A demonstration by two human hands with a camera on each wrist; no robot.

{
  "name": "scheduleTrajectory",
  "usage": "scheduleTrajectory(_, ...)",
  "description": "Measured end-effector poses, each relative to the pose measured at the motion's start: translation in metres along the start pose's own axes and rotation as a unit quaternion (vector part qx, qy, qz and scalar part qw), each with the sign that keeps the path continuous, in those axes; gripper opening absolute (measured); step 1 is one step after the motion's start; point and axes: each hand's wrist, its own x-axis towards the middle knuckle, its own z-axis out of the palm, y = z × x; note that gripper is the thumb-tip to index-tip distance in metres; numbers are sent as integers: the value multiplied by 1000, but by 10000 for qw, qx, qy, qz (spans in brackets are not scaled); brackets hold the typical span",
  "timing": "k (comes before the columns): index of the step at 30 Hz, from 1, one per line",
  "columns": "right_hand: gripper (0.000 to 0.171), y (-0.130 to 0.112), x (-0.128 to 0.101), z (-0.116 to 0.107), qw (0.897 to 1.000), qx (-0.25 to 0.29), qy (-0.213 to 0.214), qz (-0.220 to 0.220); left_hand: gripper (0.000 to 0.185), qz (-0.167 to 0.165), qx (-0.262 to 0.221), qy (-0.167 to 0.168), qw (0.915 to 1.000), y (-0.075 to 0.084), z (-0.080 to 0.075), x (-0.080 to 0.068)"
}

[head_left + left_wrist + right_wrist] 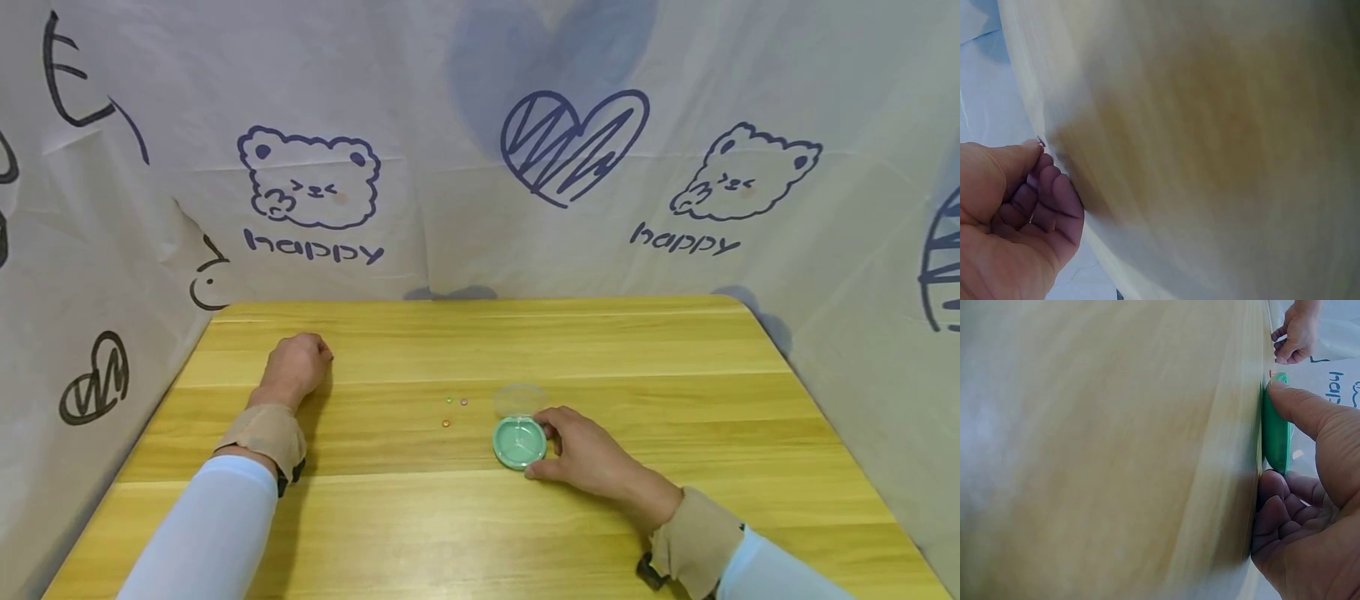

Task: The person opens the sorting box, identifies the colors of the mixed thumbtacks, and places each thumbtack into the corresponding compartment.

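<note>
My right hand (588,450) grips the right side of a small round green case (508,443), thumb at its near edge and fingers behind. Thin dividers split the case inside, and its clear lid (520,392) stands open at the back. In the right wrist view the green wall (1277,440) shows between thumb and fingers, low on the table. Farther left, my left hand (295,365) is over the table; in its wrist view thumb and fingertip pinch a tiny dark purplish gem-like piece (1041,142).
Left of the case lie three tiny round pieces: a green one (449,400), a pink one (464,402) and an orange one (446,423). The wood-grain table (405,533) meets a white cloth (450,250) with drawings at its back and sides.
</note>
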Motion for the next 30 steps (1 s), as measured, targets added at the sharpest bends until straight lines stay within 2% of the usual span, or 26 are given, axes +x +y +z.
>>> scheduleTrajectory(15, 70, -1, 0, 0, 10000, 31, 0, 53, 22, 313, -204, 106, 9992, -2, 2, -13)
scheduleTrajectory(22, 71, 1, 0, 0, 10000, 41, 14, 48, 20, 620, -157, 447, 9970, 15, 4, -29)
scheduleTrajectory(30, 70, 0, 0, 0, 10000, 50, 12, 32, 19, 655, -410, 421, 9961, 36, 10, -44)
